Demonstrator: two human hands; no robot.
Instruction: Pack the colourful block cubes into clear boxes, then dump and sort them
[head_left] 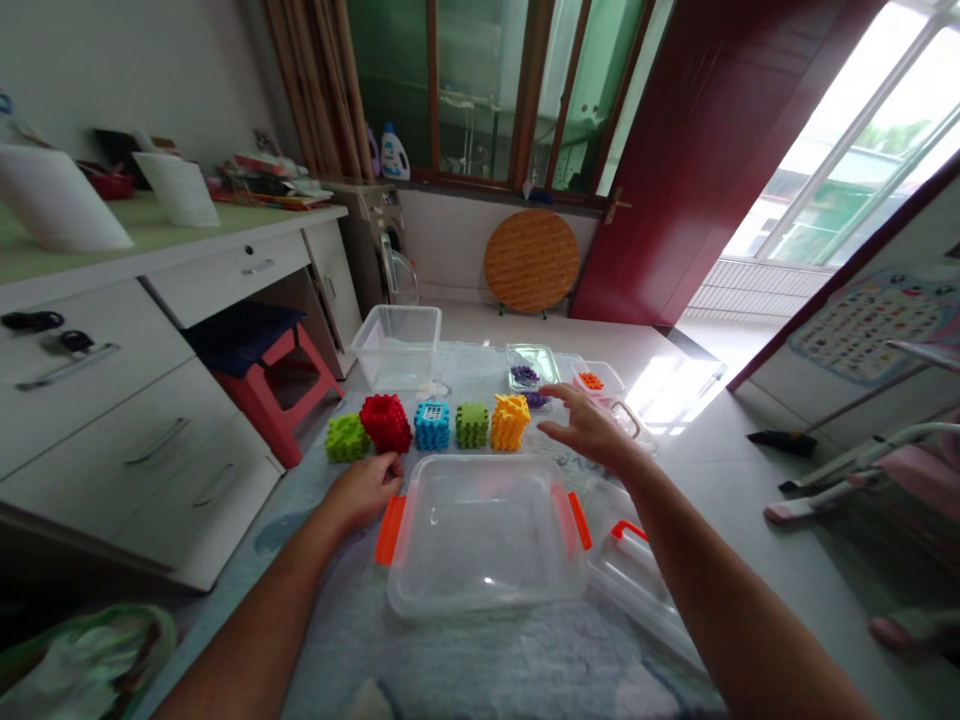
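A row of toy block cubes lies on the mat: light green (346, 438), red (385, 422), blue (432, 425), green (472, 425) and yellow (509, 422). In front of them sits a clear plastic box (486, 590) with orange handles. My left hand (365, 488) rests on the mat beside the box's left handle, just below the red cube, fingers curled with nothing visible in them. My right hand (589, 425) hovers right of the yellow cube, fingers spread, holding nothing.
A clear bin (397, 345) stands behind the cubes. Small trays hold purple pieces (525, 375) and orange pieces (591, 381). A clear lid (637, 585) lies right of the box. White drawers (112, 420) and a red stool (281, 385) stand at the left.
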